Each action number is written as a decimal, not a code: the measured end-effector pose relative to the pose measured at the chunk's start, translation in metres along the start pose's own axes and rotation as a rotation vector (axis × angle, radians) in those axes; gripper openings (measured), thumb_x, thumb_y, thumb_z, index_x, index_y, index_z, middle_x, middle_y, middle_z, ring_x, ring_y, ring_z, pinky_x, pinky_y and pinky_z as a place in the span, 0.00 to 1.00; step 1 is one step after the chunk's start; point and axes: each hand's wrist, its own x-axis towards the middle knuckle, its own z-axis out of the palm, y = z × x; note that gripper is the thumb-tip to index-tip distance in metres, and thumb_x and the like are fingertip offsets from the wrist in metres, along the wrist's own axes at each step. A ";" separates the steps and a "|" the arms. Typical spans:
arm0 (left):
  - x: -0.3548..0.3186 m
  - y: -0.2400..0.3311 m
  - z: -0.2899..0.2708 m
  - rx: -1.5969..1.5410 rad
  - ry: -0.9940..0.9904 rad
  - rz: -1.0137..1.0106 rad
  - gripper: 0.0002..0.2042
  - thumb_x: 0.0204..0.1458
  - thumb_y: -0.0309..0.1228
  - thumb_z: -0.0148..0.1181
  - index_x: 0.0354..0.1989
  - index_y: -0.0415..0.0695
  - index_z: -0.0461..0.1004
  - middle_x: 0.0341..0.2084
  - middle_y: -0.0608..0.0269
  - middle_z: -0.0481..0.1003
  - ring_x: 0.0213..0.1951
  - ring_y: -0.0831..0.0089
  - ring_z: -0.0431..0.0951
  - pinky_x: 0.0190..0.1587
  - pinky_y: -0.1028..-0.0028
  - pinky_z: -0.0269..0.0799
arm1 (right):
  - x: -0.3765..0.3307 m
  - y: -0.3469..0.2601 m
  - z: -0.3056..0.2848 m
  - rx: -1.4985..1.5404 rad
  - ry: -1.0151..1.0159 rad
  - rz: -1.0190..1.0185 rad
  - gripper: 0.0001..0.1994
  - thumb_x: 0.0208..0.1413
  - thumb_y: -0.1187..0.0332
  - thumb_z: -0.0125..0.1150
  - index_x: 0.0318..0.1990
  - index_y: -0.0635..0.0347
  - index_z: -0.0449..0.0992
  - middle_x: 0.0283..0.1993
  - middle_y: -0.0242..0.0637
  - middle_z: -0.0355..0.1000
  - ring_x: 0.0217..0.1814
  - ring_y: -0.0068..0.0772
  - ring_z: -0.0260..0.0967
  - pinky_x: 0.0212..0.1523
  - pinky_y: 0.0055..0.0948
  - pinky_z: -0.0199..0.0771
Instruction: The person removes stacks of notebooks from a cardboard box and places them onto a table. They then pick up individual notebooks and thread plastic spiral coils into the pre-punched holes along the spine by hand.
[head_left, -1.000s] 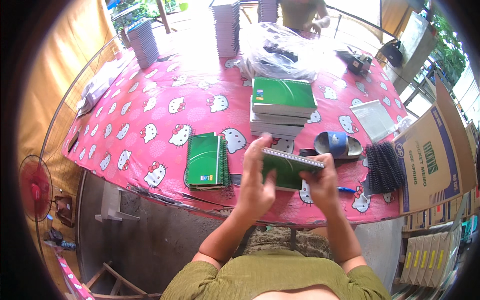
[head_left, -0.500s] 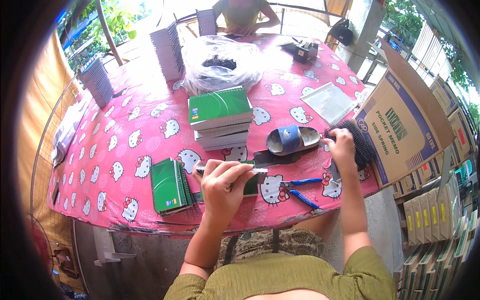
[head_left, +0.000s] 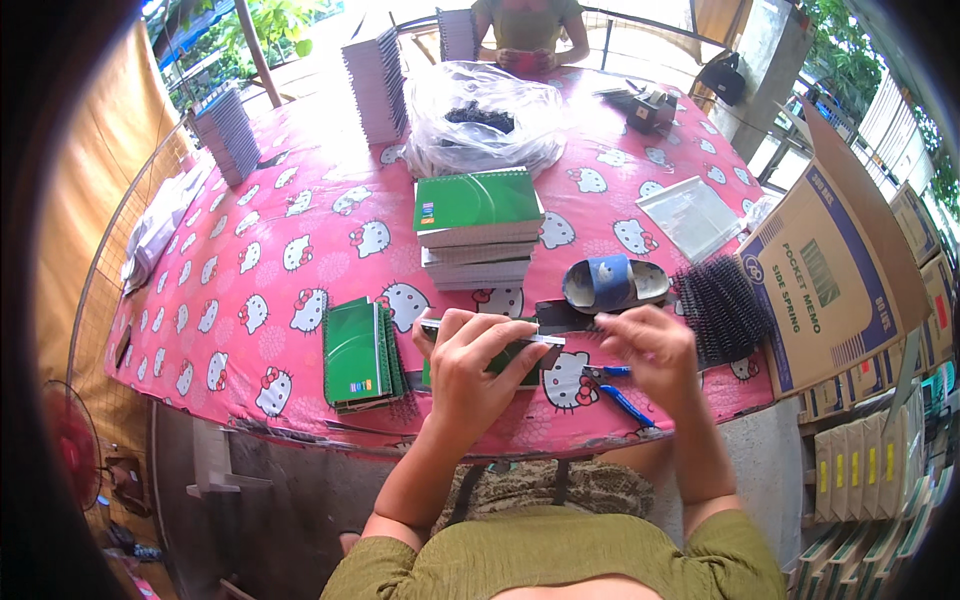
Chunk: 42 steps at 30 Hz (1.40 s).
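My left hand [head_left: 478,370] grips a small notebook [head_left: 548,340] on edge near the table's front. Its fingers hide most of the cover. My right hand [head_left: 655,355] is raised to the right of it, fingers curled toward the thumb and blurred; I cannot make out what they hold. Beneath that hand lie blue-handled pliers [head_left: 628,408], partly covered by it. Beyond, a pile of black spiral coils [head_left: 722,312] rests beside a blue slipper [head_left: 608,283]. Left of my left hand lie several green spiral notebooks [head_left: 352,345]. A larger notebook stack [head_left: 475,205] stands farther back.
On the pink patterned tablecloth [head_left: 250,300] are a plastic bag [head_left: 540,120] of black coils, tall notebook stacks [head_left: 372,88] and a clear flat case [head_left: 690,218]. An open carton [head_left: 830,270] stands right. Another person [head_left: 527,30] sits across the table.
My right hand has left the coil pile and come left and toward me, nearer the notebook. My left hand keeps its grip. The whole view has shifted slightly.
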 end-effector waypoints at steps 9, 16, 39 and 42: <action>-0.002 -0.002 0.001 -0.019 -0.009 0.008 0.10 0.38 0.32 0.73 0.31 0.45 0.83 0.27 0.65 0.79 0.33 0.69 0.71 0.38 0.72 0.67 | 0.011 -0.014 0.007 0.118 -0.082 -0.021 0.13 0.43 0.79 0.70 0.39 0.64 0.81 0.33 0.33 0.72 0.33 0.20 0.70 0.34 0.20 0.72; -0.003 -0.001 0.003 0.011 0.023 0.000 0.11 0.39 0.32 0.73 0.33 0.46 0.82 0.28 0.67 0.79 0.33 0.70 0.71 0.38 0.72 0.67 | 0.015 -0.032 0.013 0.160 -0.209 0.215 0.08 0.52 0.74 0.65 0.38 0.65 0.76 0.32 0.40 0.73 0.31 0.28 0.73 0.34 0.28 0.73; -0.002 0.001 0.002 -0.035 0.016 -0.014 0.13 0.35 0.26 0.71 0.32 0.48 0.79 0.28 0.69 0.79 0.33 0.68 0.73 0.40 0.71 0.67 | 0.013 -0.034 0.037 -0.262 -0.034 -0.121 0.09 0.49 0.70 0.65 0.35 0.60 0.72 0.31 0.39 0.68 0.34 0.44 0.71 0.30 0.39 0.71; -0.001 0.003 0.001 -0.013 -0.001 -0.001 0.12 0.35 0.26 0.71 0.32 0.48 0.79 0.28 0.69 0.79 0.33 0.69 0.73 0.39 0.71 0.67 | 0.019 -0.047 0.034 -0.172 0.016 -0.040 0.07 0.47 0.73 0.65 0.32 0.61 0.72 0.30 0.38 0.68 0.33 0.43 0.70 0.30 0.38 0.71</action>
